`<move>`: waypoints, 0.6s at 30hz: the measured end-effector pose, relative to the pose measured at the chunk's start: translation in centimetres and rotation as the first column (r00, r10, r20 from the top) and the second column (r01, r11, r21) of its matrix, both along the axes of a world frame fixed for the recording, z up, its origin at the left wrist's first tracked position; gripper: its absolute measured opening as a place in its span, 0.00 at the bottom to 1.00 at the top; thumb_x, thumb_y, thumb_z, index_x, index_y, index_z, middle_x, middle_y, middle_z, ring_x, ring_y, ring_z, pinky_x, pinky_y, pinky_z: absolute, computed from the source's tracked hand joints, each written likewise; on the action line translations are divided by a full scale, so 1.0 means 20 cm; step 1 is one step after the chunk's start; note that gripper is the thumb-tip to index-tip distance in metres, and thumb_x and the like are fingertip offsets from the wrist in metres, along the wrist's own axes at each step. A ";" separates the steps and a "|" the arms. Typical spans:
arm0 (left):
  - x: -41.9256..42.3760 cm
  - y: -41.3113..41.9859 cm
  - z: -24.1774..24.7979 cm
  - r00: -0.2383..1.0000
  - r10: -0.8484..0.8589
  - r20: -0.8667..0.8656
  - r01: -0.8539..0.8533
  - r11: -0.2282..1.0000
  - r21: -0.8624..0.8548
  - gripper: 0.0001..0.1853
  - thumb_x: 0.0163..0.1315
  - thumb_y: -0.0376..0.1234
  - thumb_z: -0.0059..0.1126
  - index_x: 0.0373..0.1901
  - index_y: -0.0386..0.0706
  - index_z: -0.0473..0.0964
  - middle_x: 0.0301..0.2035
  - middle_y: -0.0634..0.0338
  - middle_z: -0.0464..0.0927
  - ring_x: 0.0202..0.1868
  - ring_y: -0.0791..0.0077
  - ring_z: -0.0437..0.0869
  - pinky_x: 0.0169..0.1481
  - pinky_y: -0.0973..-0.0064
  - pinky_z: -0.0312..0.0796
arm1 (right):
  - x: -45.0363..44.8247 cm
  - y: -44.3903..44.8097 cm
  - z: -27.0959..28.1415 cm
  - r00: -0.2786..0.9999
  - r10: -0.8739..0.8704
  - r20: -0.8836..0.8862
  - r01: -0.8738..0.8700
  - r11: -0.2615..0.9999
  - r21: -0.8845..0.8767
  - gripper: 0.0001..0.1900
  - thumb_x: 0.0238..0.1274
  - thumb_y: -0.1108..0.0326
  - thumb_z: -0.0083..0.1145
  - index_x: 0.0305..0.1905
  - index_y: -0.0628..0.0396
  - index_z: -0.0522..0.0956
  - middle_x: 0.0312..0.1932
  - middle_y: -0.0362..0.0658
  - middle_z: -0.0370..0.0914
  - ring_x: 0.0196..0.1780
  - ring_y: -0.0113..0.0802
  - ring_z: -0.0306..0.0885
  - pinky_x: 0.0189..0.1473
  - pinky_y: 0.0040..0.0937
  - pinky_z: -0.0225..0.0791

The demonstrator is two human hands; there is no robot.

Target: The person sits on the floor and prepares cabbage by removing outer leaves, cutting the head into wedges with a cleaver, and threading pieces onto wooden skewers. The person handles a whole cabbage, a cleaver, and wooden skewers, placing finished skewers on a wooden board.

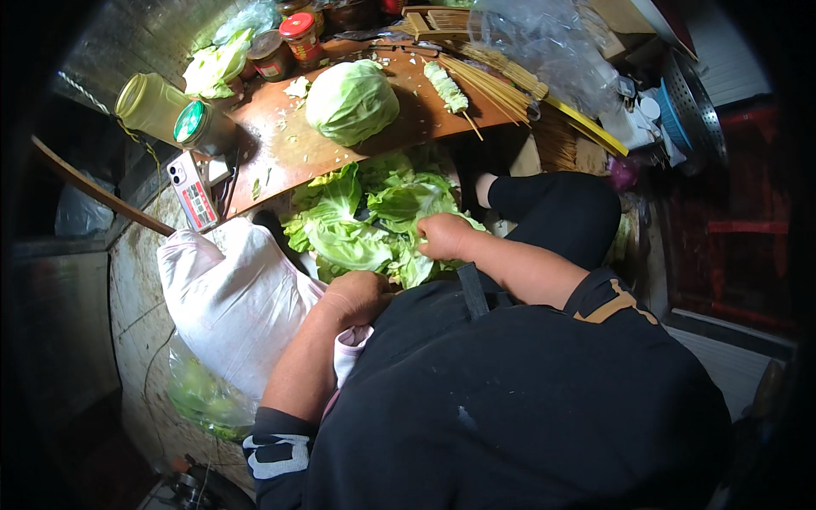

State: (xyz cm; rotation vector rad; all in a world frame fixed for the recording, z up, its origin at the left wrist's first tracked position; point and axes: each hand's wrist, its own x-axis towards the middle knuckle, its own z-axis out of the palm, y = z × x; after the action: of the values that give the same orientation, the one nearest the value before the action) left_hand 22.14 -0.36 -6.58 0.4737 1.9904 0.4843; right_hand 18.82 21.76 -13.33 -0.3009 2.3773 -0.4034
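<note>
Loose cabbage leaves [350,239] lie in a heap in front of my body, below the near edge of the wooden board [280,146]. My right hand [446,237] is curled against the right side of this heap; whether its fingers grip a leaf is hidden. At the heap's near edge is my left hand [360,296], back upward, its fingertips out of sight by my dark top. On the board sit a whole cabbage head [352,102] and, to its right, a skewer threaded with cabbage pieces [445,87].
Jars [301,39] and torn leaves [220,64] stand at the board's far left. A phone [191,191] leans at its left corner. Bamboo skewers [484,80] and clear plastic [542,38] lie at right. White cloth [233,299] covers my left leg. A bag of greens [207,389] rests on the floor.
</note>
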 end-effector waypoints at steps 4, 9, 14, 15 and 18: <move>-0.01 0.00 0.00 0.997 0.041 0.059 -0.042 0.999 0.006 0.18 0.60 0.45 0.52 0.42 0.45 0.82 0.39 0.48 0.82 0.44 0.51 0.82 0.50 0.63 0.72 | 0.04 -0.01 0.00 0.998 0.028 -0.065 -0.023 0.997 0.071 0.18 0.47 0.64 0.60 0.46 0.56 0.77 0.46 0.52 0.78 0.49 0.49 0.78 0.50 0.44 0.71; -0.02 0.00 -0.02 0.997 0.030 0.069 -0.031 0.999 0.020 0.22 0.60 0.52 0.50 0.41 0.45 0.81 0.39 0.47 0.82 0.45 0.50 0.81 0.51 0.61 0.72 | 0.00 -0.01 -0.07 0.998 0.062 -0.012 -0.061 0.991 0.116 0.17 0.45 0.71 0.58 0.45 0.56 0.76 0.43 0.53 0.79 0.48 0.50 0.78 0.49 0.44 0.72; 0.01 -0.02 -0.11 0.997 -0.045 0.057 0.044 0.999 0.014 0.22 0.62 0.51 0.48 0.40 0.44 0.81 0.39 0.46 0.82 0.46 0.48 0.81 0.51 0.61 0.71 | -0.09 0.01 -0.08 0.998 -0.034 -0.056 0.035 0.999 0.012 0.12 0.42 0.73 0.58 0.37 0.54 0.78 0.38 0.53 0.79 0.44 0.52 0.78 0.45 0.44 0.72; 0.01 -0.02 -0.12 0.996 -0.064 0.060 0.063 0.998 0.015 0.22 0.62 0.51 0.47 0.40 0.44 0.81 0.39 0.46 0.82 0.46 0.48 0.81 0.51 0.61 0.71 | -0.12 0.02 -0.07 0.995 -0.072 -0.074 0.071 0.997 -0.021 0.11 0.42 0.73 0.58 0.36 0.53 0.78 0.38 0.53 0.79 0.44 0.52 0.78 0.44 0.44 0.72; 0.02 -0.02 -0.14 0.995 -0.063 0.077 0.060 0.998 0.034 0.23 0.63 0.51 0.45 0.41 0.43 0.81 0.39 0.45 0.81 0.46 0.47 0.81 0.50 0.60 0.72 | -0.19 0.03 -0.05 0.939 -0.130 -0.317 0.077 0.982 -0.175 0.07 0.43 0.71 0.58 0.32 0.53 0.78 0.35 0.50 0.78 0.41 0.52 0.77 0.43 0.44 0.72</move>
State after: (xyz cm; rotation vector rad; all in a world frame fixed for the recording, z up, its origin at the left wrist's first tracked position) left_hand 22.48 -0.72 -9.44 0.5264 1.8897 0.4897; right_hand 15.03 22.26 -14.24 -0.3390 2.7000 -0.6395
